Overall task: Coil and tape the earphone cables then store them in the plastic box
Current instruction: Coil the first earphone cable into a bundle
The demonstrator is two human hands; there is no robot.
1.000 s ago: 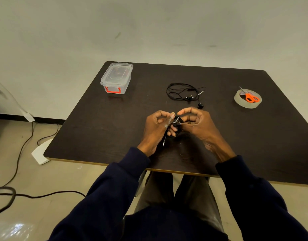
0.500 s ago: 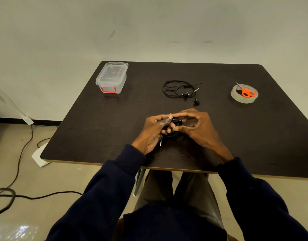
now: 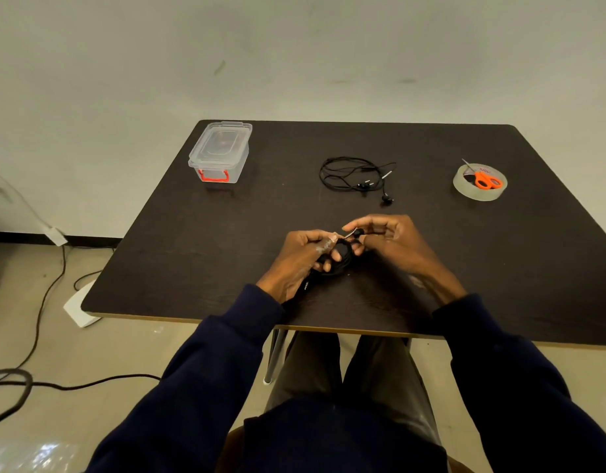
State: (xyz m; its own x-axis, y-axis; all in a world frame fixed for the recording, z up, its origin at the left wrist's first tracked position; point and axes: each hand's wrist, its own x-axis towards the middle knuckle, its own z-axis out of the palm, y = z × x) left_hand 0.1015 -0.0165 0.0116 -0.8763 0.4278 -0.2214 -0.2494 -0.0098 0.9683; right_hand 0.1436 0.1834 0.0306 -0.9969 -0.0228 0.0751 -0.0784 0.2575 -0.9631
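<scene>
A coiled black earphone cable [image 3: 341, 259] sits between my two hands just above the dark table [image 3: 226, 240]. My left hand [image 3: 294, 259] grips the coil, with a strip of clear tape stuck to its forefinger. My right hand [image 3: 393, 242] pinches the cable's end and the tape at the top of the coil. A second black earphone cable [image 3: 354, 177] lies loosely coiled farther back on the table. The clear plastic box [image 3: 221, 151], lid on, with a red latch, stands at the back left.
A roll of clear tape [image 3: 479, 186] lies at the back right with orange-handled scissors [image 3: 484, 179] on top. Cables run over the floor at the left, beside a white base. My legs are under the table's near edge.
My hands have shifted slightly over the coil; the right fingers now pinch at its top. The head view has tilted a little, so the table's objects sit lower in frame.
</scene>
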